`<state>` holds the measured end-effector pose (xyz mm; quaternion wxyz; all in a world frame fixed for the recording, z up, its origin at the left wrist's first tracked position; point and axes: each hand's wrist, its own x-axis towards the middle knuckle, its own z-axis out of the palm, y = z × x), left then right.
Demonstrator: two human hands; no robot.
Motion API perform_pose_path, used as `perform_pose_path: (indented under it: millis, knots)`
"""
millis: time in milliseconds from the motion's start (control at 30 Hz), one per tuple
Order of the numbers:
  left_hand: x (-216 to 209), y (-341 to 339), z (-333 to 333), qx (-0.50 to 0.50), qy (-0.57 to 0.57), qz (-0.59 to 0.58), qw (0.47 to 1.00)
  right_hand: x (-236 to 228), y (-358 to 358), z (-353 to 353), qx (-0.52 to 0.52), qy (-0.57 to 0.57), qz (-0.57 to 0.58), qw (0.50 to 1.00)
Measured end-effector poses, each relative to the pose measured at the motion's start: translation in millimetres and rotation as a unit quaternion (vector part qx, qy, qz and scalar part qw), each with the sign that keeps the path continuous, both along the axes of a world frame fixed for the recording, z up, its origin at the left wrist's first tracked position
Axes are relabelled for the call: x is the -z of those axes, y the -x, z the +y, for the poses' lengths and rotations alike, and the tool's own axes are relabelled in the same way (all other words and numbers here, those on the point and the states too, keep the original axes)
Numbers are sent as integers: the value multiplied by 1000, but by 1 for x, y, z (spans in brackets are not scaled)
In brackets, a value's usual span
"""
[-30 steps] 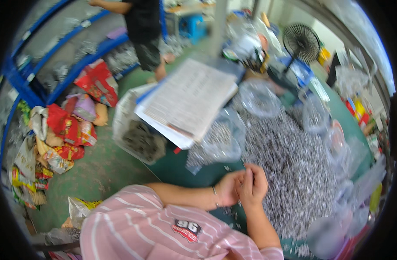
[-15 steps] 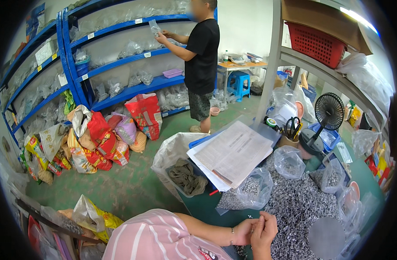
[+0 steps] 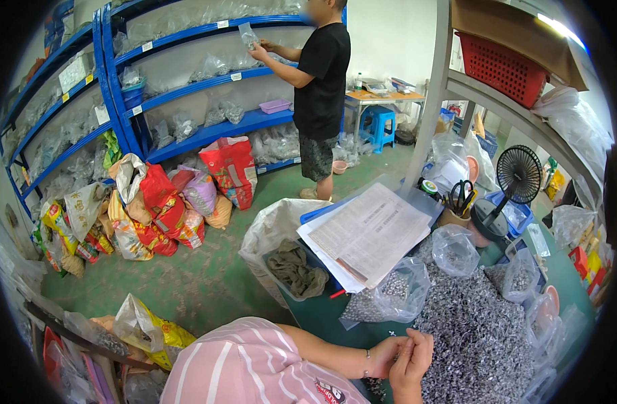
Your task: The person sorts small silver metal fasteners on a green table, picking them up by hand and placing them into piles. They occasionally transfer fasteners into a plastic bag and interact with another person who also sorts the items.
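My left hand [image 3: 384, 357] and my right hand [image 3: 414, 355] are together at the near edge of the green table, touching each other. Both have their fingers closed and bent inward; what they hold, if anything, is hidden. A bracelet circles my left wrist. Just beyond the fingertips shows a small pale metal piece [image 3: 392, 332]; I cannot tell whether it lies on the table. Right of my hands spreads a large heap of small shiny metal parts [image 3: 473, 330]. A clear plastic bag of metal parts [image 3: 406, 289] lies ahead of them.
Papers [image 3: 369, 232] lie beyond the bag, beside a bin with dark cloth [image 3: 295, 269]. A small black fan [image 3: 517, 175] and a scissors holder [image 3: 456, 212] stand farther back. Across the floor, a person in black [image 3: 322, 81] holds a clear bag at blue shelves [image 3: 214, 135].
The view has shifted slightly, so the surroundings sit a little farther right. My hands stay together in nearly the same pose. The other person still holds the clear bag.
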<state>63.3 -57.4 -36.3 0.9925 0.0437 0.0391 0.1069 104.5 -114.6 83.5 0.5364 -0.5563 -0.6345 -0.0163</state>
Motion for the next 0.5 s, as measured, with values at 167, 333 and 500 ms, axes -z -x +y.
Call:
perform_pose_path:
  millis: [167,333,500]
  knots:
    - [-39,10,-2,-25,-23,5,999,6,-1,-1,-9,16,-15,1000]
    - [-30,15,4,-13,-11,25,1000,11,0,0,-28,3,23,999]
    - [-82,8,6,-100,-87,240,962,19,-2,-4,15,86,478,874]
